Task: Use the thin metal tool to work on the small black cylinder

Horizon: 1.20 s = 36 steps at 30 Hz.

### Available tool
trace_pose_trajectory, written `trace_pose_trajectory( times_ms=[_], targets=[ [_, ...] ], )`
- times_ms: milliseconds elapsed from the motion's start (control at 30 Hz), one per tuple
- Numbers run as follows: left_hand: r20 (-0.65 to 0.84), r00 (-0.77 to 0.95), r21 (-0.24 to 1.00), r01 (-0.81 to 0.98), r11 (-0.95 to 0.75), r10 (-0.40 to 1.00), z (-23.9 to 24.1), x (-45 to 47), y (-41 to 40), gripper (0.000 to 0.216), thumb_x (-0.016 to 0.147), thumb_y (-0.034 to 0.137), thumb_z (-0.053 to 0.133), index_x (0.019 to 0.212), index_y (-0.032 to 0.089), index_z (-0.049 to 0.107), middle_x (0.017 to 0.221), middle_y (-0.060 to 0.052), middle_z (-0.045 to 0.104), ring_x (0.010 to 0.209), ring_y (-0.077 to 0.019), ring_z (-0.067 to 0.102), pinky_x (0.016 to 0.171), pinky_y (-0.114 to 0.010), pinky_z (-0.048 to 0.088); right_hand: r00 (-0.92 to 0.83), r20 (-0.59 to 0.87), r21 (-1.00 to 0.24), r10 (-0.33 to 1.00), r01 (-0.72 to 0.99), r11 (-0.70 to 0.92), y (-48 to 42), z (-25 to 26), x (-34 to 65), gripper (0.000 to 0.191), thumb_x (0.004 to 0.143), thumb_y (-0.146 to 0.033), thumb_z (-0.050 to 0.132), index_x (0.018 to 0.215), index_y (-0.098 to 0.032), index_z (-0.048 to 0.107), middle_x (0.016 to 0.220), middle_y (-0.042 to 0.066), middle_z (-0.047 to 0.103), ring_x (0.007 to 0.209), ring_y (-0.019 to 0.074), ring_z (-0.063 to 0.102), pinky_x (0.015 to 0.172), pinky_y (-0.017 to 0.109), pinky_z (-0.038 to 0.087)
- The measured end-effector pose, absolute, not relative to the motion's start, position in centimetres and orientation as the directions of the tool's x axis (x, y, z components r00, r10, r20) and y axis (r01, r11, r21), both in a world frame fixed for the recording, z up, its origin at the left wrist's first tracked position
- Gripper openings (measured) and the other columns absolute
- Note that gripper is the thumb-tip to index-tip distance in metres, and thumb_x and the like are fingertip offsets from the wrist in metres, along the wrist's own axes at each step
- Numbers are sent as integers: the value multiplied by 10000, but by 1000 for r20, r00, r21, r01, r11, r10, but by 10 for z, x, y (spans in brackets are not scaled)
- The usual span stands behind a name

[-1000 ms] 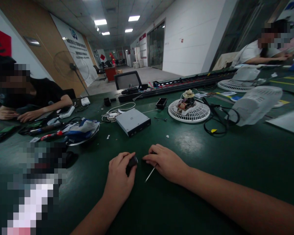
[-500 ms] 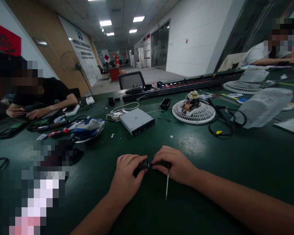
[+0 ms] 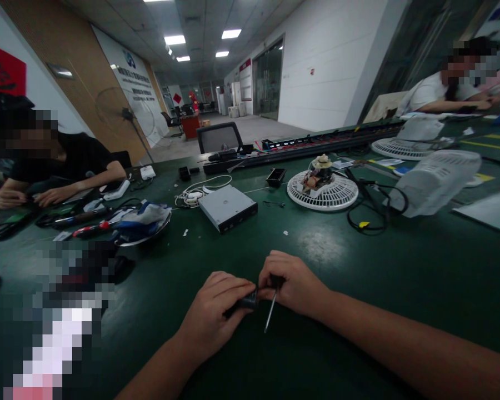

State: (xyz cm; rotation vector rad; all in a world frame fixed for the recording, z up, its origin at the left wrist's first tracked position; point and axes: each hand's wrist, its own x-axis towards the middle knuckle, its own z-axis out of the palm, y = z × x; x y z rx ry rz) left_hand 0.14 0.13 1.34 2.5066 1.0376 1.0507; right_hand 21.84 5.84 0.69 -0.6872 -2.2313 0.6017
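Note:
My left hand (image 3: 214,316) is closed around a small black cylindrical part (image 3: 246,302) just above the green table (image 3: 358,289). My right hand (image 3: 294,283) is closed too, touching the end of that part with its fingertips and gripping a screwdriver (image 3: 270,312) whose thin metal shaft points down toward me. The two hands meet at the near middle of the table.
A grey metal drive box (image 3: 228,206) lies beyond my hands, with a white cable coil (image 3: 195,194) behind it. A fan grille with its motor (image 3: 321,188) and a white fan housing (image 3: 435,180) are at right. Tools and a bowl (image 3: 139,222) lie left. Other people sit far left and far right.
My hands have drawn a little closer to me and together. The screwdriver shaft, slanting at first, now hangs down from my right hand, and more of the black part shows from my left hand.

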Motion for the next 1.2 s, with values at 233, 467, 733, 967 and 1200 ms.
trace_pose_trajectory(
  times_ms=[233,467,733,967,1200],
  targets=[
    [548,470,461,521,-718,692,13,1,3,344,858,93,653,1159,255,686,1031,-72,764,919,-231,712,816,-419,576,-634,349,-674,690,342,655,55,11,217,130,739,-197,806,843,-192,728,634,-42,600,610,117,558,609,243,419],
    [560,530,385,513,-767,636,14,2,3,349,848,46,641,1134,240,688,1035,-59,772,933,-228,710,826,-415,576,-602,193,-783,775,381,492,57,12,217,131,687,-221,846,788,-189,768,633,-32,617,565,103,569,531,207,411],
    [586,539,353,503,-789,606,12,2,0,342,872,101,677,1195,206,638,1076,-85,759,935,-218,716,838,-409,575,-635,202,-813,746,316,489,59,13,220,115,720,-243,836,792,-178,774,693,-1,647,658,131,604,589,232,456],
    [569,574,308,515,-800,589,10,2,-1,324,880,85,660,1180,208,646,1095,-75,756,952,-207,708,882,-410,564,-614,181,-780,768,385,492,56,13,217,85,699,-150,803,764,-174,755,689,-10,636,616,118,592,594,238,449],
    [634,320,366,678,-637,704,6,-2,0,305,860,174,697,1161,208,662,1091,-81,743,972,-232,705,854,-416,579,-499,292,-702,816,468,537,50,19,217,207,875,-231,617,1065,-170,563,831,10,606,736,159,576,671,300,444]
  ],
)
